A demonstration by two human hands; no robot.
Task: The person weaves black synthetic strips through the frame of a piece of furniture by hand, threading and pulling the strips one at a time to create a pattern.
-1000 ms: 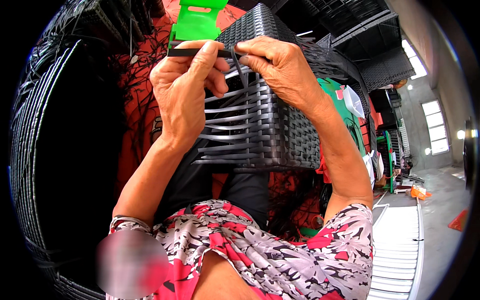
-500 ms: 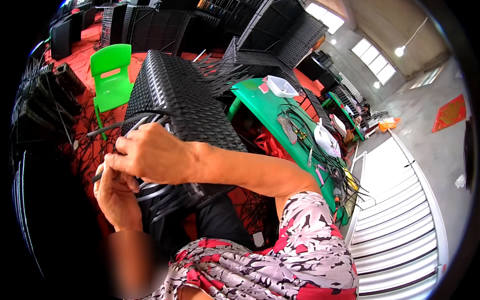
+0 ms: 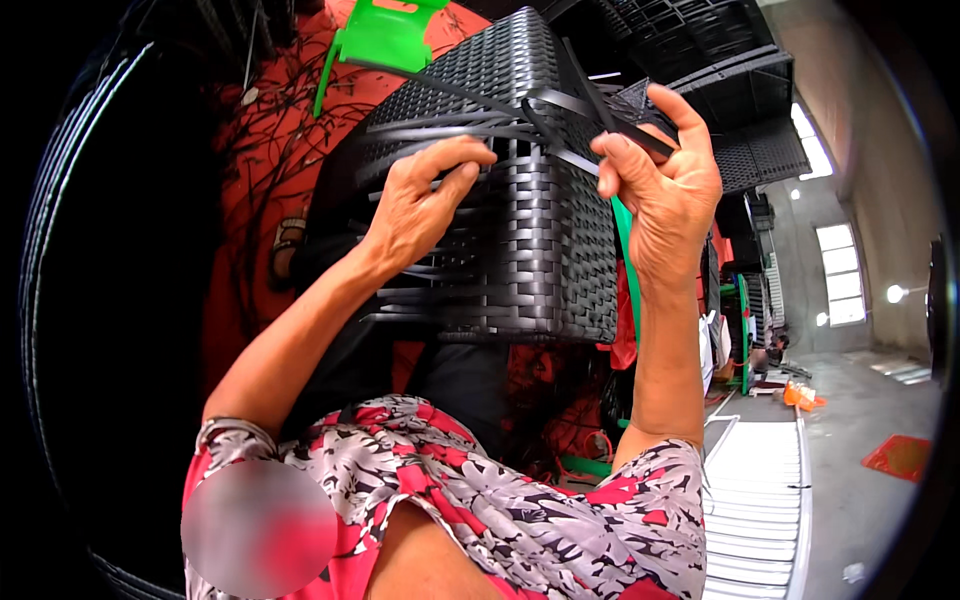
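Note:
A black woven rattan piece (image 3: pixel 540 235), boxy with rounded edges, stands in front of my lap, with loose flat strips along its left side. My right hand (image 3: pixel 665 185) is raised over its right side and pinches a flat black plastic strip (image 3: pixel 640 135) between thumb and fingers, index finger lifted. That strip runs toward the weave's upper edge. My left hand (image 3: pixel 425 195) is close beside the loose strips (image 3: pixel 455 130) at the top left corner. Its fingers are curled, thumb tip near the fingertips; whether a strip lies between them is hidden.
A green chair (image 3: pixel 385 35) stands beyond the piece on a red floor (image 3: pixel 260 170) scattered with strip offcuts. More black woven furniture (image 3: pixel 690 60) is stacked at the far right. A green table edge (image 3: pixel 627 260) shows behind my right forearm; a white slatted panel (image 3: pixel 755 500) lies at right.
My hands, close together at the left before, are now apart; the right has swung up and right with a strip. The view has turned, so the woven piece sits nearer the middle.

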